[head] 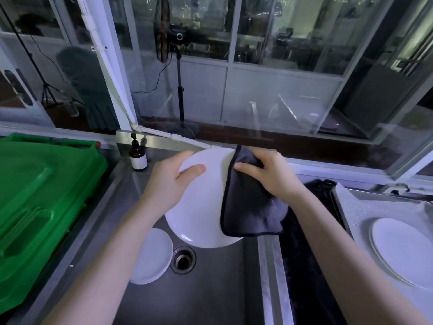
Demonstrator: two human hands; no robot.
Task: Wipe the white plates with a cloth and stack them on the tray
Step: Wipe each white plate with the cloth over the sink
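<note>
A large round white plate [201, 207] was held over the steel sink [210, 289].
Smaller white plates [150, 255] lay stacked at seven o'clock; a metal tray [365, 207] at three o'clock carried a lone white plate [403, 252]. The left hand [168, 181] gripped its ten o'clock rim; the right hand [267, 174] clutched a dark grey cloth [250, 207] against its two o'clock edge.

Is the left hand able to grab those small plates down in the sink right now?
Probably not yet: the left hand grips the large plate. The small plates lie uncovered below it.
</note>
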